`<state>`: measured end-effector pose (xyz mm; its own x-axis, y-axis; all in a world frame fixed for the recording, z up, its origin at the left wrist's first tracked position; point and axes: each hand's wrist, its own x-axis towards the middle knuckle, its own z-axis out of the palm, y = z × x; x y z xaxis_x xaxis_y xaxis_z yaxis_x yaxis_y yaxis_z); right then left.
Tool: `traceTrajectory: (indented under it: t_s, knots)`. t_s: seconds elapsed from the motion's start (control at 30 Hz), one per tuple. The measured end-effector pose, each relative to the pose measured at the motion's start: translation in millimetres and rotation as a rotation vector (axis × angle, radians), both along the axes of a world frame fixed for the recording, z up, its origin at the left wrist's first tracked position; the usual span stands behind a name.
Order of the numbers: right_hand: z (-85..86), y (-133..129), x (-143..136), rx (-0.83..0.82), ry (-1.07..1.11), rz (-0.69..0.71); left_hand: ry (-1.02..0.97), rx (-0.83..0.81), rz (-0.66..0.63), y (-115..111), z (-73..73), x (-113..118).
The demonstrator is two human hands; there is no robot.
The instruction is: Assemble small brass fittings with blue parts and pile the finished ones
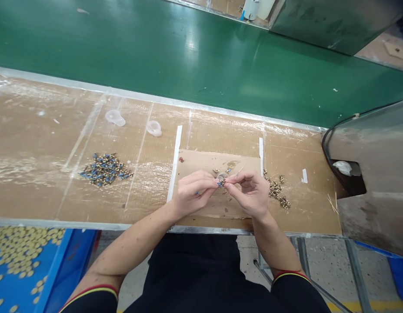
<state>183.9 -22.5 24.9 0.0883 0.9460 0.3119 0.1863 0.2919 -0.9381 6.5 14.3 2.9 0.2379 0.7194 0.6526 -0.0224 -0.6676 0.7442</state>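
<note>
Over a taped cardboard sheet (208, 161), my two hands meet fingertip to fingertip. My left hand (195, 191) is closed in a pinch on a small blue-and-brass metal part (220, 183); another blue bit (197, 192) shows between its fingers. My right hand (251, 191) pinches at the brass end of the same part, and a thin wooden stick (241, 169) pokes up from its fingers. Just behind the fingertips sits a small clear round dish (222, 175), partly hidden. A few loose brass pieces (216, 171) lie near it.
A pile of blue-and-brass parts (106, 169) lies left, plain brass parts (277, 191) right. Two translucent plastic cups (115, 117) stand behind. Wooden sticks (332, 203) lie near a metal housing (377, 174). Beyond runs a green belt (155, 56). A blue bin (54, 278) holds yellowish discs.
</note>
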Motion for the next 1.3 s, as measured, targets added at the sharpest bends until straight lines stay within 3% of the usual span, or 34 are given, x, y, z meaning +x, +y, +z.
traceTrajectory:
  t_s: [0.17,0.33,0.57,0.83,1.0,1.2,1.3]
  knots:
    - [-1.8,0.7,-1.7,0.071,-0.037,0.019,0.018,0.202,0.072,1.3,-2.7,1.4]
    - [-2.5,2.1,-3.7,0.156,-0.027,0.053,0.016,0.196,0.092,0.0,-4.3,2.1]
    - [-2.0,1.7,-4.6,0.156,-0.052,0.068,0.003,0.191,0.091,-1.5,-3.3,3.5]
    - [1.6,2.1,-2.4,0.202,-0.093,0.096,-0.029,0.162,0.019,-2.9,-4.2,5.3]
    - [-2.1,1.7,-0.1,0.244,-0.062,0.067,-0.084,0.062,0.043,-4.0,-3.8,5.2]
    - [-2.5,2.3,-1.3,0.232,-0.012,0.026,0.002,-0.094,-0.013,-2.2,-3.8,-1.0]
    - [-3.0,2.4,-2.6,0.235,0.008,0.026,0.029,-0.069,-0.044,-0.6,-1.4,-2.1]
